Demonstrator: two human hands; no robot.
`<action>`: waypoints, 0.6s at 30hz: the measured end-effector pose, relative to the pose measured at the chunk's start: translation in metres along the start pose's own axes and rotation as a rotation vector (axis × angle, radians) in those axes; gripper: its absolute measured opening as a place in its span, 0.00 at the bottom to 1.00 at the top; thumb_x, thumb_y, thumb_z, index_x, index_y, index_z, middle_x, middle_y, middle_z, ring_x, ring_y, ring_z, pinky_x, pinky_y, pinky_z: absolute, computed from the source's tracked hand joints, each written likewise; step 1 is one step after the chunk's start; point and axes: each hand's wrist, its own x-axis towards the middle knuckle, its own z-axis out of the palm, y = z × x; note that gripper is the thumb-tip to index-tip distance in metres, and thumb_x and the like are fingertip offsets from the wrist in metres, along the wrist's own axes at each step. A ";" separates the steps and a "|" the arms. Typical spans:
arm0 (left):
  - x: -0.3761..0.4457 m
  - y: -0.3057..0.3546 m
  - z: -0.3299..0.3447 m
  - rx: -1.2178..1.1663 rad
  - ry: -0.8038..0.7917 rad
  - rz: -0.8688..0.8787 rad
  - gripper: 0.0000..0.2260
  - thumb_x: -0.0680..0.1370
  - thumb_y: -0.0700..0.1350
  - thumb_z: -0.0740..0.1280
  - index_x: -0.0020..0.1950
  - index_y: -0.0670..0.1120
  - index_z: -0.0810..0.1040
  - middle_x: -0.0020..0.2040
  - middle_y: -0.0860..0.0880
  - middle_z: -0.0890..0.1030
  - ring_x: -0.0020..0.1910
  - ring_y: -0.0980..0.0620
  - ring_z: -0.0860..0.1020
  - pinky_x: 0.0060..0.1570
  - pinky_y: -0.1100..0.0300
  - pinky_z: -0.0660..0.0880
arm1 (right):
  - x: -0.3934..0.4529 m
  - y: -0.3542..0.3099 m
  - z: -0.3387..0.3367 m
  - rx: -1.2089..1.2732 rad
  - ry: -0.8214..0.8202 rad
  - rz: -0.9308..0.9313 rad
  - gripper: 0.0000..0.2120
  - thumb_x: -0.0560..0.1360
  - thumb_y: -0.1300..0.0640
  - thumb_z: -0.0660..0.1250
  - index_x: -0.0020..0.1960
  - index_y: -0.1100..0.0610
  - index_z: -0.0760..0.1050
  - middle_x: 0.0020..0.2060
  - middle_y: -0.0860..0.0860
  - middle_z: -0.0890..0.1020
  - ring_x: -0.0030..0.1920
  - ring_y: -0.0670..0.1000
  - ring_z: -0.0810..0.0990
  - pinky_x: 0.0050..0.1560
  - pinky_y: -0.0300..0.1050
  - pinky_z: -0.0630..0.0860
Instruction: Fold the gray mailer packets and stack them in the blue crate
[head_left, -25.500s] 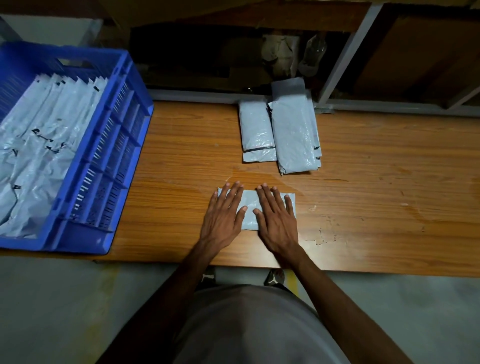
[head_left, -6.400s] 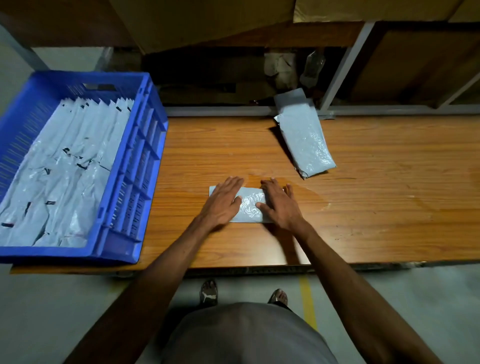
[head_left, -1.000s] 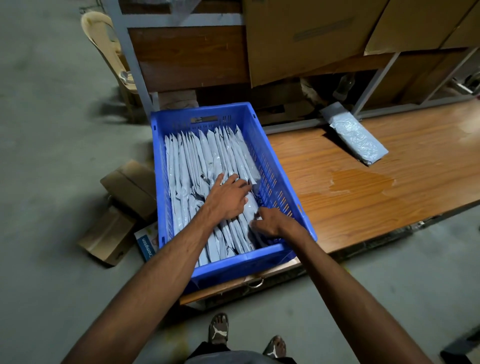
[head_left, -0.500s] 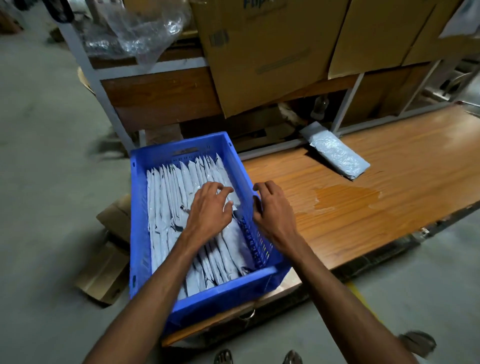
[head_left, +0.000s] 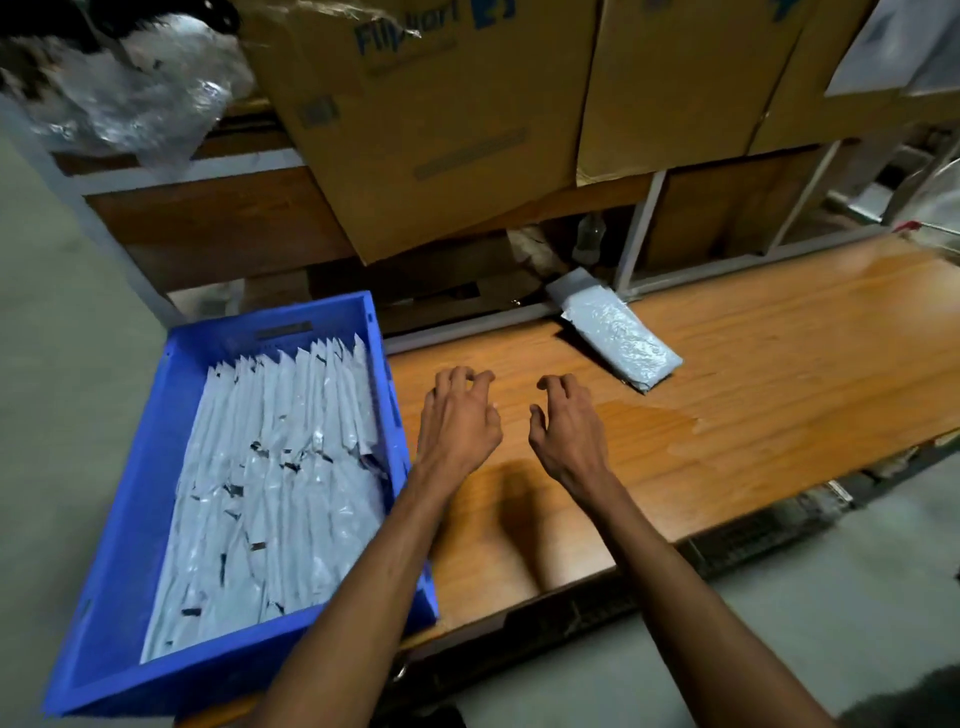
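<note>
The blue crate (head_left: 130, 519) sits on the left end of the wooden table (head_left: 753, 395), packed with several folded gray mailer packets (head_left: 280, 467) standing in rows. One gray mailer packet (head_left: 618, 338) lies flat at the table's back edge. My left hand (head_left: 457, 415) hovers over the table just right of the crate, fingers loosely curled, holding nothing. My right hand (head_left: 566, 421) hovers beside it, also empty with loosely curled fingers, short of the lone packet.
Large cardboard boxes (head_left: 431, 119) sit on the shelf behind the table, overhanging its back edge. Crumpled clear plastic (head_left: 135, 98) lies at the upper left. A metal shelf upright (head_left: 636, 244) stands behind the packet. Bare concrete floor (head_left: 62, 364) lies to the left.
Both hands have come out of the crate and moved right over the bare table. The packet they placed stays in the crate. The view has swung right.
</note>
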 end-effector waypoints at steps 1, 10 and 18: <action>0.001 0.011 0.008 0.006 -0.006 -0.015 0.22 0.79 0.49 0.66 0.74 0.49 0.74 0.68 0.46 0.73 0.70 0.45 0.68 0.65 0.47 0.70 | 0.002 0.012 0.000 -0.007 -0.003 0.006 0.16 0.79 0.57 0.68 0.65 0.59 0.75 0.57 0.58 0.77 0.56 0.62 0.76 0.49 0.56 0.76; 0.015 0.065 0.103 -0.157 -0.061 -0.195 0.25 0.75 0.45 0.68 0.73 0.47 0.75 0.65 0.44 0.76 0.68 0.41 0.70 0.62 0.45 0.73 | 0.018 0.106 0.013 -0.081 -0.042 0.085 0.16 0.76 0.58 0.70 0.63 0.59 0.77 0.55 0.59 0.79 0.51 0.63 0.77 0.52 0.57 0.76; 0.026 0.078 0.164 -0.312 -0.131 -0.290 0.23 0.77 0.46 0.67 0.74 0.50 0.74 0.65 0.45 0.76 0.67 0.43 0.70 0.61 0.46 0.74 | 0.035 0.160 0.025 -0.112 -0.108 0.076 0.16 0.76 0.56 0.65 0.62 0.60 0.76 0.55 0.60 0.80 0.51 0.64 0.77 0.53 0.58 0.75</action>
